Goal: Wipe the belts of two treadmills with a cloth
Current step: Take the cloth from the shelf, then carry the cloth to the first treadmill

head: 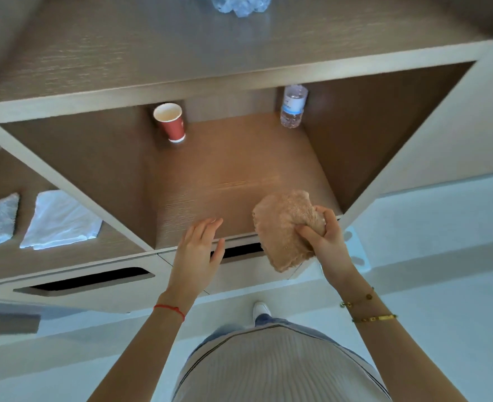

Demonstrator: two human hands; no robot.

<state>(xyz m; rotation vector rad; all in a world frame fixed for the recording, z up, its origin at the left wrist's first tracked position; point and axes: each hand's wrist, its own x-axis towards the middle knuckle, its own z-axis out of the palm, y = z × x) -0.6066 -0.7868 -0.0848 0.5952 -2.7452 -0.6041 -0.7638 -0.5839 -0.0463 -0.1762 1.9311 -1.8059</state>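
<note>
A fluffy tan cloth (283, 227) hangs bunched at the front edge of a wooden shelf compartment (225, 181). My right hand (325, 236) grips the cloth's right side, fingers curled into it. My left hand (198, 248) hovers with straight, spread fingers over the compartment's front edge, left of the cloth and apart from it. No treadmill is in view.
A red paper cup (171, 121) and a clear water bottle (293, 107) stand at the back of the compartment. Folded white towels (61, 220) lie in the compartment to the left. Crumpled plastic (239, 4) sits on the unit's top. Pale floor lies below and to the right.
</note>
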